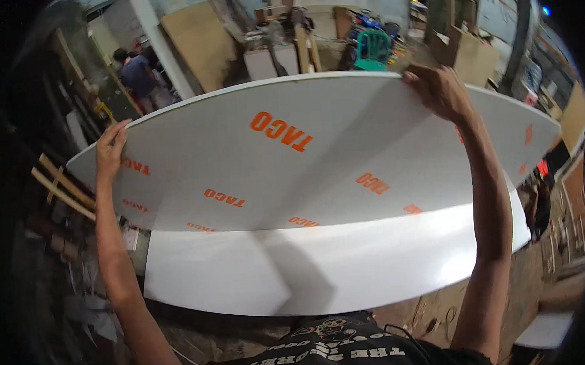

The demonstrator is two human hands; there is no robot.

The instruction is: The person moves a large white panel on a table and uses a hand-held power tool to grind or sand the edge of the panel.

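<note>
A large pale grey panel (331,168) with orange printing stands tilted up in front of me, its lower edge meeting a glossy white board (205,271) that lies flat nearer to my body. At the panel's upper left edge, my left hand (113,148) is closed, with the fingertips over the rim. My right hand (440,92) grips the same upper edge farther right, fingers curled over the far side and partly hidden. Both arms are stretched out. Shadows fall across panel and board.
Wooden strips (61,192) jut out at the left. Beyond the panel are a leaning plywood sheet (198,40), a green plastic chair (372,48) and a wooden cabinet (475,54). Another person (141,75) stands at the back left. A dark figure (540,204) is at the right edge.
</note>
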